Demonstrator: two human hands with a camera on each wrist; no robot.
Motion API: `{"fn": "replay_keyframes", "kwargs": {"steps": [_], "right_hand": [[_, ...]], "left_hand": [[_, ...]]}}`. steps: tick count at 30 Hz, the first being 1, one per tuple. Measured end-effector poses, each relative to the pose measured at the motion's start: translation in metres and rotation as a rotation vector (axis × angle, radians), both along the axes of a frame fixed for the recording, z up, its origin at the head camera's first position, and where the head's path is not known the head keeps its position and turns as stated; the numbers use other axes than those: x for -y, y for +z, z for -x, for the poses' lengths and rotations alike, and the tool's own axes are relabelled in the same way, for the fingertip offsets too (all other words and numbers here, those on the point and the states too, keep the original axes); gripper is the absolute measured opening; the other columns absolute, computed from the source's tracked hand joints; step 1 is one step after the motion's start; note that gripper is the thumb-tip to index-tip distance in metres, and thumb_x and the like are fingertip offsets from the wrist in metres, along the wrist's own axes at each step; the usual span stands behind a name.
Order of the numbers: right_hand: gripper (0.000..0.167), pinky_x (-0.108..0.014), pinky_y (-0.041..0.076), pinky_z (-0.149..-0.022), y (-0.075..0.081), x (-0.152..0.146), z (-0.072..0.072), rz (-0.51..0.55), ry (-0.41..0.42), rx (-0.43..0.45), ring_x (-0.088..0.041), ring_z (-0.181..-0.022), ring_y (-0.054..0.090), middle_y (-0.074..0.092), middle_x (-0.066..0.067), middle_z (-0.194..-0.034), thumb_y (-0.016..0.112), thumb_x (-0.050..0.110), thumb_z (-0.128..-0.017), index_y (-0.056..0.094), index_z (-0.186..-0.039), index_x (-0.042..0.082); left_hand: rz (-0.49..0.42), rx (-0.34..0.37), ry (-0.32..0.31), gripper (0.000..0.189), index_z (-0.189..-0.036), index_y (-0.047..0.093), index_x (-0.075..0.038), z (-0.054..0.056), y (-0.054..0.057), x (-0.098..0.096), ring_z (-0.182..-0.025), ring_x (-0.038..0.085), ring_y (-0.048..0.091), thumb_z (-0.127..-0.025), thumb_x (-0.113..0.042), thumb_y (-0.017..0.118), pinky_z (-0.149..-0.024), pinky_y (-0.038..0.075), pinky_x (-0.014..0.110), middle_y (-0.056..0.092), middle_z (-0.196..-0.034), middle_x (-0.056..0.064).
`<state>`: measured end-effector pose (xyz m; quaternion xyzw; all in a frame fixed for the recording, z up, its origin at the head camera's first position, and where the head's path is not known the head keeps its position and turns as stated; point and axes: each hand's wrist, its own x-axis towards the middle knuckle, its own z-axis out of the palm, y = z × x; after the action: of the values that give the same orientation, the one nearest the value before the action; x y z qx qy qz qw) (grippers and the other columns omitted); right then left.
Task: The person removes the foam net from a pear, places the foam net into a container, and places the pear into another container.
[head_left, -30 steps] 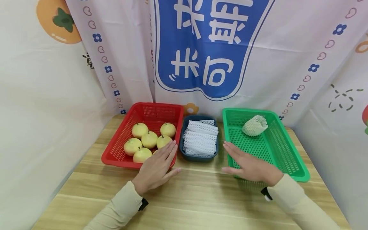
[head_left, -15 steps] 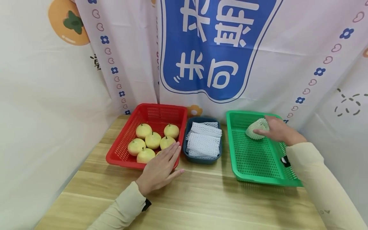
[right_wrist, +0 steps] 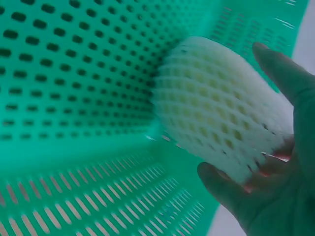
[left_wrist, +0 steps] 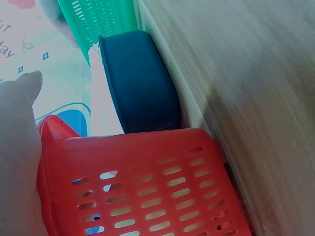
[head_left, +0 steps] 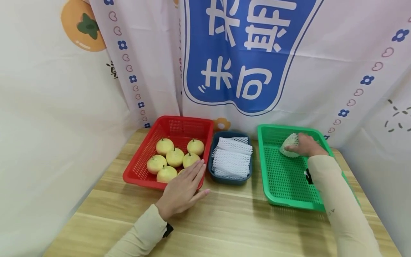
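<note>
My right hand (head_left: 309, 145) is down in the green basket (head_left: 278, 184), gripping a pear in a white foam net (right_wrist: 206, 98) near the back wall. In the right wrist view the thumb and fingers curl about the loose end of the net, and pale yellow shows through its mesh. The left hand (head_left: 183, 191) lies with straight fingers over the front right corner of the red basket (head_left: 141, 182). Several yellow pears (head_left: 174, 157) with short stems sit in that basket, one partly hidden by the left fingers.
Between the baskets stands a dark blue tub (head_left: 229, 182) with a stack of white foam nets (head_left: 232, 162). A printed cloth (head_left: 239, 107) hangs behind the wooden table (head_left: 224, 221); white sheeting rises on both sides.
The right hand has moved from the green basket's left side to the wrapped pear at the back and taken hold of it. The left hand keeps its place; the head view shifts slightly.
</note>
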<state>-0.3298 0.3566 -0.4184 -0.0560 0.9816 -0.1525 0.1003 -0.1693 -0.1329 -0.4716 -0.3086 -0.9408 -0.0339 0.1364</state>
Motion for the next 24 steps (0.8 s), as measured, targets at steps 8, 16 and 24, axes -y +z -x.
{"fn": "replay_keyframes", "kwargs": {"steps": [8,16,24], "right_hand": [[0.108,-0.081,0.035,-0.11,-0.025,-0.003,0.013,0.042,-0.101,0.017,-0.072,-0.139,0.026,0.027,-0.052,-0.152,0.067,0.048,-0.098,0.009,-0.16,-0.019],[0.108,-0.08,0.04,-0.105,-0.029,-0.004,0.012,0.083,-0.122,-0.018,-0.071,-0.136,0.032,0.034,-0.05,-0.149,0.074,0.048,-0.093,0.017,-0.16,-0.014],[0.097,-0.072,0.051,-0.093,-0.018,-0.001,0.009,0.034,-0.041,-0.075,-0.063,-0.123,0.05,0.051,-0.045,-0.137,0.076,0.039,-0.092,0.029,-0.157,-0.015]], "left_hand": [[0.02,0.05,0.023,0.085,-0.166,0.03,-0.007,-0.001,0.0,-0.001,-0.164,0.026,0.025,-0.104,-0.061,0.051,-0.13,0.031,0.043,0.028,-0.176,0.007],[0.009,0.046,0.03,0.084,-0.165,0.033,-0.007,-0.001,0.003,-0.002,-0.163,0.026,0.026,-0.103,-0.061,0.053,-0.13,0.032,0.043,0.029,-0.175,0.007],[-0.001,0.053,0.023,0.085,-0.165,0.032,-0.007,-0.001,0.002,-0.002,-0.163,0.027,0.026,-0.104,-0.061,0.052,-0.13,0.033,0.043,0.029,-0.175,0.008]]}}
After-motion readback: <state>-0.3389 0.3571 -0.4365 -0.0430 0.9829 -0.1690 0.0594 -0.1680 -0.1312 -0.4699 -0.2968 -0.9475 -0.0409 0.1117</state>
